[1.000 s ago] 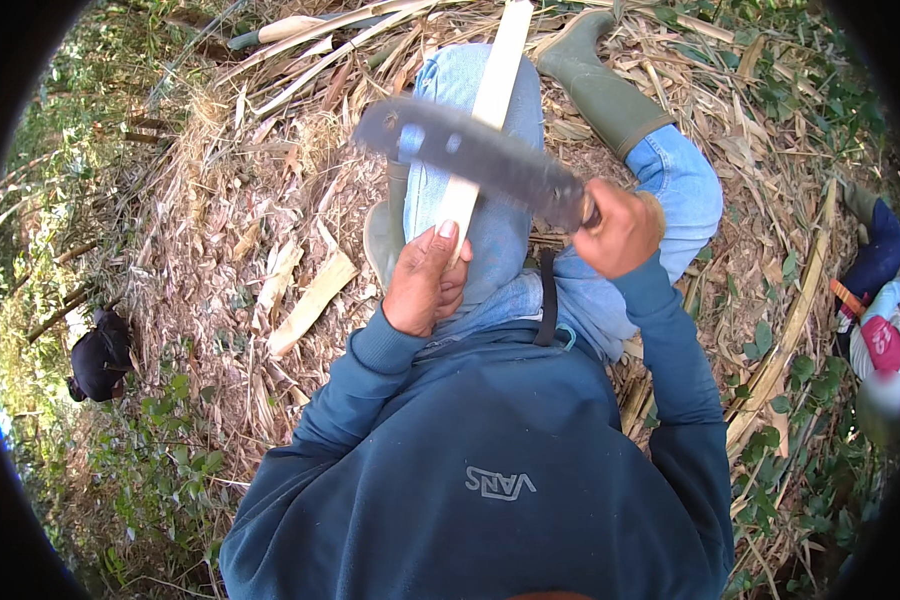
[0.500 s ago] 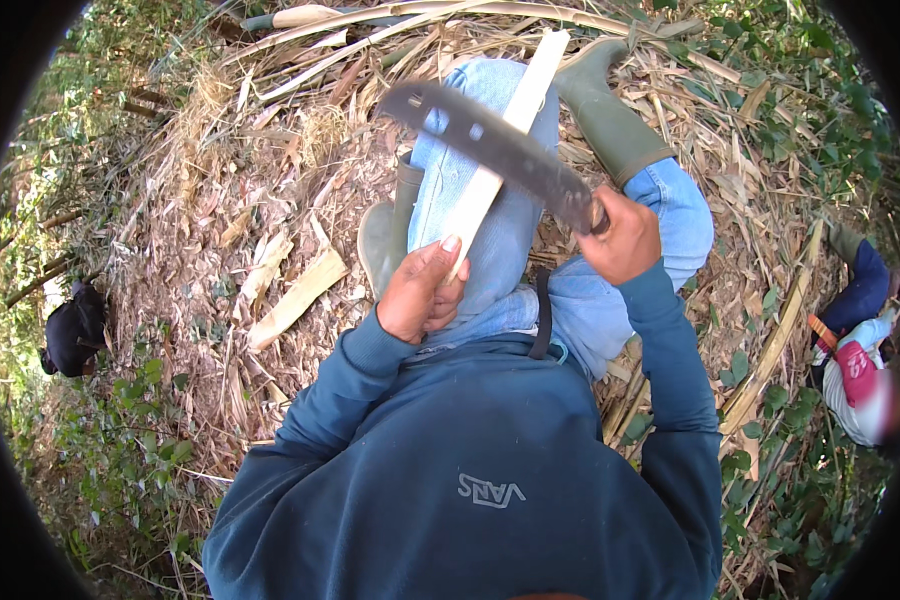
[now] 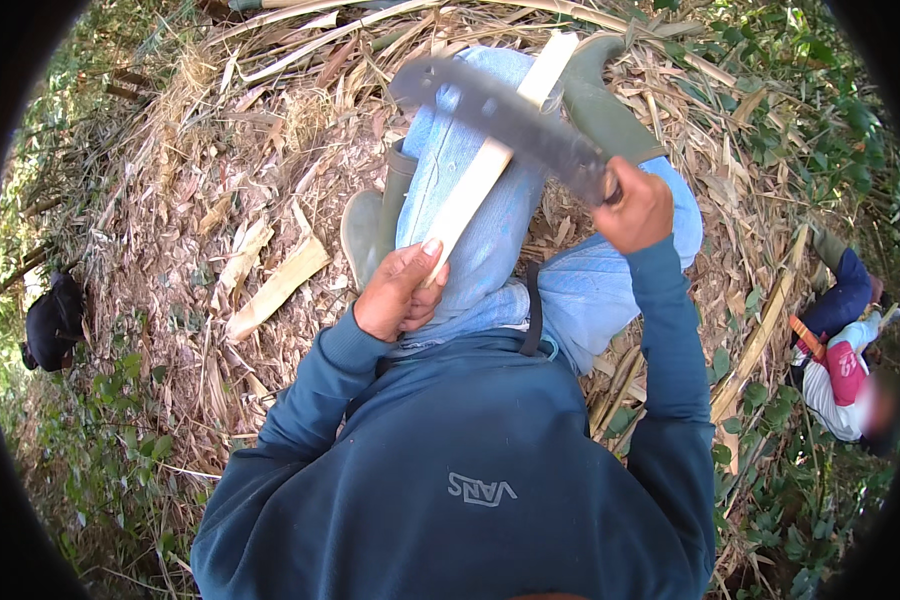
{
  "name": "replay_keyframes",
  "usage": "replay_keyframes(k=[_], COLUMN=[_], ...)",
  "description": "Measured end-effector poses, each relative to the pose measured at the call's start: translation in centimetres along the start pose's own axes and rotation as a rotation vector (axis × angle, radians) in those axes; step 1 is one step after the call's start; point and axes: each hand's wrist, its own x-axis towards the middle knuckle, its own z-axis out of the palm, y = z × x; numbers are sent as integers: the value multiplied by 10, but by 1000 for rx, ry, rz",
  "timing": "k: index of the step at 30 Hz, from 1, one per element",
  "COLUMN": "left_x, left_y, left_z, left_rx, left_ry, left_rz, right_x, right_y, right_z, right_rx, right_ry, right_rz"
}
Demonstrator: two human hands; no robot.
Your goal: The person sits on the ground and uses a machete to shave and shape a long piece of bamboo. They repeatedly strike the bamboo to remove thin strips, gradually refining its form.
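Observation:
My left hand (image 3: 402, 292) is closed round the near end of a pale, flat bamboo strip (image 3: 465, 197), thumb on top. The strip slants away to the upper right over my jeans-clad leg (image 3: 433, 160). In my right hand (image 3: 633, 207) is the handle of a machete, mostly hidden by the fingers. Its broad dark blade (image 3: 510, 118) has holes in it, is blurred by motion and crosses over the strip's far half, pointing to the upper left. Whether the edge touches the strip I cannot tell.
Dry leaves and shavings cover the ground. Pale split pieces (image 3: 278, 288) lie to the left. My green rubber boots (image 3: 602, 112) stand ahead. Long bamboo lengths (image 3: 765, 325) lie at the right, near another person (image 3: 842, 350). A black bundle-like shape (image 3: 54, 322) is at the far left.
The machete has shifted slightly up and to the right along the strip with my right hand. My left hand, still on the strip, appears a little further left as the whole view shifts.

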Motion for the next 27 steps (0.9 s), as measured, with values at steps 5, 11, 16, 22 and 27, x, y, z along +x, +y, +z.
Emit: replay_keyframes(k=[5, 11, 16, 22, 27], left_x=[-1, -5, -6, -1, -5], left_y=[0, -5, -2, -8, -10], left_z=[-2, -9, 3, 26, 27], left_rx=[-34, -18, 118, 281, 334], left_ry=[-23, -41, 54, 260, 315], left_rz=[-25, -9, 6, 63, 72], right_x=[6, 15, 34, -49, -46], right_y=[4, 26, 44, -32, -17], right_z=[2, -5, -17, -9, 3], right_rx=[60, -22, 32, 37, 25], right_ry=[33, 20, 88, -146, -54], right_rz=[88, 56, 374, -144, -139])
